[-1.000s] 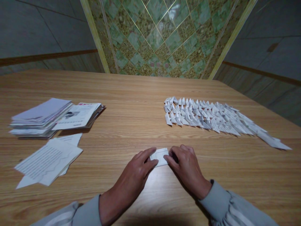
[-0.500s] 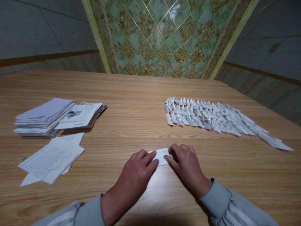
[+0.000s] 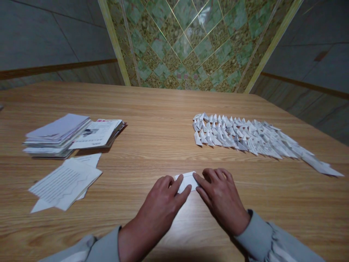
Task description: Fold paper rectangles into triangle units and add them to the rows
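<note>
A small folded piece of white paper (image 3: pixel 188 181) lies on the wooden table in front of me, a crease line running along its far edge. My left hand (image 3: pixel 159 200) is closed on its left part, index finger on top and thumb at the near side. My right hand (image 3: pixel 223 198) holds the right end, with the index fingertip at the far right corner and the thumb by the near right edge. The other fingers of both hands are curled, and the paper's underside is hidden.
Several rows of folded paper pieces (image 3: pixel 240 133) with pointed tips stand at the right. At the left are a stack of papers (image 3: pixel 57 131), printed booklets (image 3: pixel 100 133) beside it, and loose lined sheets (image 3: pixel 65 182) nearer me. A tiled wall (image 3: pixel 182 43) rises behind the table (image 3: pixel 152 123).
My right index finger has straightened onto the paper's far right corner. My left thumb has slid right across the paper. The view has shifted slightly.
</note>
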Demonstrator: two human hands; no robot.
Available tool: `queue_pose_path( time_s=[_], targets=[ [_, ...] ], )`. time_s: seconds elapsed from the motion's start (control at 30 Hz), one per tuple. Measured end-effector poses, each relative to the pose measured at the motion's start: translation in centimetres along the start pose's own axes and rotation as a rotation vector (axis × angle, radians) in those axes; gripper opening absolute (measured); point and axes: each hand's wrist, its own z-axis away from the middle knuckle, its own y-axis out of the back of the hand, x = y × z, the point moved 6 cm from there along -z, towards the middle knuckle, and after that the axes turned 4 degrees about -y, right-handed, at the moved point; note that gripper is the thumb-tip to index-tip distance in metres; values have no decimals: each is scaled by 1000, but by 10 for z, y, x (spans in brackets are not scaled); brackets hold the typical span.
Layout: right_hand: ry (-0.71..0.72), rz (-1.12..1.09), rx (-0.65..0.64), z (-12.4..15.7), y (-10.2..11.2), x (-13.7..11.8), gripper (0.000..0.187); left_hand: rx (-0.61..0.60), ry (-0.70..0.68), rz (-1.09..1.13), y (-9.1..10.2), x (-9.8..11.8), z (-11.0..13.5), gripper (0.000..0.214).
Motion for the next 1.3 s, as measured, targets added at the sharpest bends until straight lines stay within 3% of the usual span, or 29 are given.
queue_pose_path(
  time_s=[0.23,0.4,0.53,0.63,1.0,1.2,1.3],
  targets=[
    [-94,-145,19,0,-3,15,38,-5,-45,-11,0,3,2,51],
    [-117,-293,80,-4,-2,23,25,38,-73,-1,-2,1,4,50],
    [-35,-277,121,-4,1,10,33,44,-71,4,-2,0,3,49],
    [-15,-245,71,-5,-1,3,29,7,-44,5,-1,0,2,49],
    [-56,-189,23,-7,-2,6,30,-158,60,-10,7,1,19,36],
    [-149,-274,75,-7,-4,17,44,-157,28,-34,4,4,23,38],
    [-190,-328,96,-6,-7,22,36,-133,19,-36,-1,2,22,39]
  ],
)
